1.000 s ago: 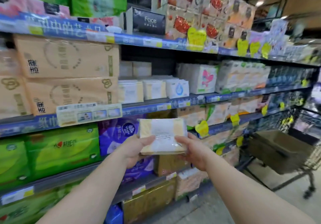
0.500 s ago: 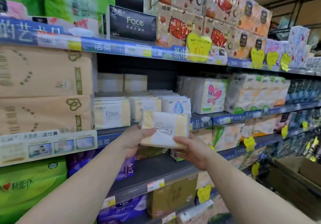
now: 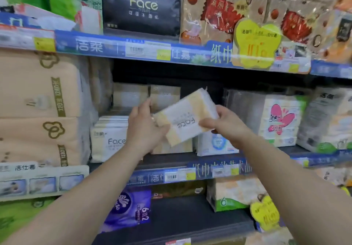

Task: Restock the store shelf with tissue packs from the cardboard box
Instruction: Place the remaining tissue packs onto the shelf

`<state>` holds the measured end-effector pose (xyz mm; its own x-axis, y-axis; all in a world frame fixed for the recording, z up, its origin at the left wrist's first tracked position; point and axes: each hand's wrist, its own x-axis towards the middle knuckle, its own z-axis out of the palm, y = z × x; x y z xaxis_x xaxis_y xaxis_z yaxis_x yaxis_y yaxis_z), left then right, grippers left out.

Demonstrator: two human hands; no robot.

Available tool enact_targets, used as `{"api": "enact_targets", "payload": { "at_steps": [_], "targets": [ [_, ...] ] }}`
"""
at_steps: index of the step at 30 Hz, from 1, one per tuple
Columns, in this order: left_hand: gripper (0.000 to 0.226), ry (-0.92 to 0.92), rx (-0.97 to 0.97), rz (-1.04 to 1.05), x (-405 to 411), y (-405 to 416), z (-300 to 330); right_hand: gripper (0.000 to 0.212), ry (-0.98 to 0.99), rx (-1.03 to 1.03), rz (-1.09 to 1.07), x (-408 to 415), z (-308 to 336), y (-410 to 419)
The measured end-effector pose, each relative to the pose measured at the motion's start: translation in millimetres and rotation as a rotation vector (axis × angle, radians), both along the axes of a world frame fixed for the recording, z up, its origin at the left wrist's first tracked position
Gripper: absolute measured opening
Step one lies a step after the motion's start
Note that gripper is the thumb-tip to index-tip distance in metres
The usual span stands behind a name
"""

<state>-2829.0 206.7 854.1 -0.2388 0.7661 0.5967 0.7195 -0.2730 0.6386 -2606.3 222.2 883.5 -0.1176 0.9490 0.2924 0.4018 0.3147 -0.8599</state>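
**A:** What has changed in the last second?

**B:** The person has stepped closer and lifted the tissue pack (image 3: pixel 187 117) from below the shelf's (image 3: pixel 209 170) front edge to the level of the row it belongs in. It was flat before; now it is tilted, its right end raised. The placing step looks close.

**A:** How is it held?

**B:** Both hands are on it. The left hand (image 3: pixel 144 128) cups its lower left end, fingers loosely curled. The right hand (image 3: pixel 226 123) pinches its right edge, thumb on top.

**A:** What is around it?

**B:** Just below and left, a matching pack (image 3: pixel 109 140) stands at the shelf's front edge. A blue-and-white pack (image 3: pixel 217 144) sits beneath the right hand, a pink-flower bundle (image 3: pixel 280 121) further right, large beige bundles (image 3: pixel 38 107) at the left end.

**A:** Anything in the way?

**B:** Probably the packs already stacked beneath it. The cardboard box is out of view.
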Motion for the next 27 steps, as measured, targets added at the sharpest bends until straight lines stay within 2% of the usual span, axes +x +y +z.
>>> {"api": "enact_targets", "payload": {
  "at_steps": [2, 4, 6, 7, 8, 10, 13, 14, 16, 17, 20, 22, 24, 27],
  "targets": [
    [0.094, 0.117, 0.105, 0.027, 6, -4, 9, 0.033, -0.259, 0.104, 0.056, -4, 24, 12],
    [0.097, 0.336, 0.149, 0.023, 18, -6, 22, 0.040, -0.665, 0.250, 0.110, -14, 43, 19],
    [0.099, 0.591, 0.023, 0.014, 28, -2, 34, 0.056, -0.952, 0.348, 0.167, -27, 53, 24],
    [0.098, 0.648, -0.102, 0.003, 33, 0, 39, 0.061, -0.997, 0.371, 0.194, -33, 54, 25],
    [0.093, 0.636, -0.239, -0.018, 35, 3, 39, 0.065, -0.993, 0.388, 0.215, -37, 51, 27],
    [0.074, 0.540, -0.423, -0.056, 35, 5, 32, 0.071, -0.860, 0.393, 0.275, -41, 40, 31],
    [0.041, 0.223, -0.423, -0.129, 20, 3, 14, 0.084, -0.435, 0.212, 0.390, -30, 21, 42],
    [0.037, 0.060, -0.393, -0.177, 14, 1, 8, 0.088, -0.391, 0.155, 0.399, -22, 15, 46],
    [0.033, -0.213, -0.355, -0.272, 9, -4, -6, 0.096, -0.532, 0.108, 0.372, -7, 3, 55],
    [0.033, -0.291, -0.361, -0.303, 11, -7, -15, 0.097, -0.632, 0.093, 0.356, -2, -3, 57],
    [0.033, -0.336, -0.411, -0.252, 20, -4, -46, 0.086, -0.783, 0.077, 0.323, -2, -19, 60],
    [0.037, -0.298, -0.364, -0.076, 22, 1, -58, 0.074, -0.780, 0.133, 0.265, -10, -23, 60],
    [0.041, -0.211, -0.247, 0.135, 26, 3, -61, 0.064, -0.808, 0.278, 0.170, -19, -25, 61],
    [0.078, -0.100, -0.080, 0.270, 38, -4, -72, 0.053, -0.877, 0.515, 0.035, -26, -37, 58]
  ]
}}
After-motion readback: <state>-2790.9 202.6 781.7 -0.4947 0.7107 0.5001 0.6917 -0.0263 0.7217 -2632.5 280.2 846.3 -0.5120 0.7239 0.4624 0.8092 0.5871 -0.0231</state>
